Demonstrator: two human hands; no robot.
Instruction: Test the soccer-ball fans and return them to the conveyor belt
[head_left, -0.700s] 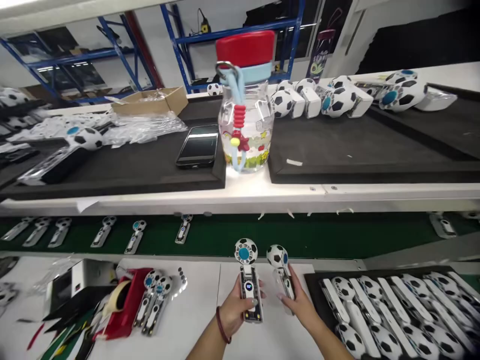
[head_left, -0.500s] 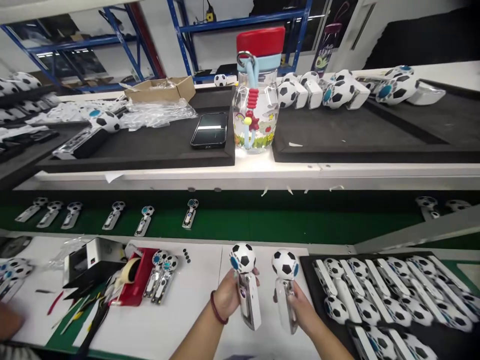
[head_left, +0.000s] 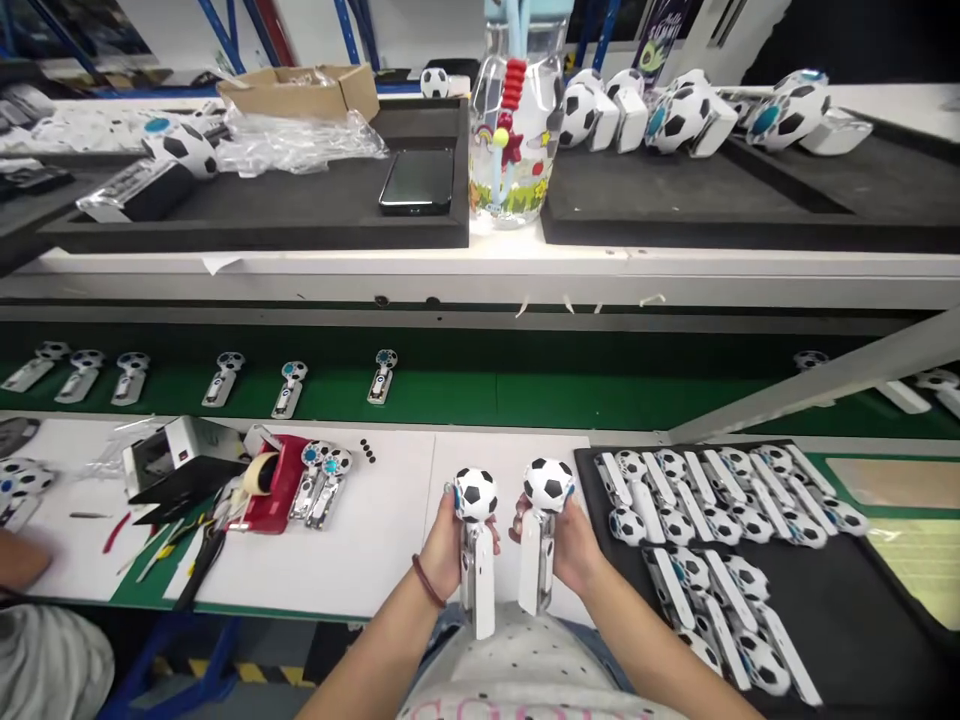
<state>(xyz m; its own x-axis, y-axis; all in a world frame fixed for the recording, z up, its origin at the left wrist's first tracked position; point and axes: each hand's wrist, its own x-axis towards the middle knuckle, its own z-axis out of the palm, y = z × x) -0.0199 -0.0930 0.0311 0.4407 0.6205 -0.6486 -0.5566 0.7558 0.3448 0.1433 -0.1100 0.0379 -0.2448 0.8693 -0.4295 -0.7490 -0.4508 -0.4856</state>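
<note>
Left grip (head_left: 448, 552) clamped on a first soccer-ball gadget (head_left: 477, 545), right grip (head_left: 576, 548) on a second soccer-ball gadget (head_left: 538, 540); we've rows filling the black tray (head_left: 589, 490), and more line the green belt (head_left: 435, 398)!

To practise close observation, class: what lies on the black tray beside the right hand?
Beside the right hand, the black tray carries rows of white football-headed handheld fans; the surface beneath is covered.

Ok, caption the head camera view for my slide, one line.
The left hand and right hand hold soccer-ball handheld fans upright beside a black tray.
</note>
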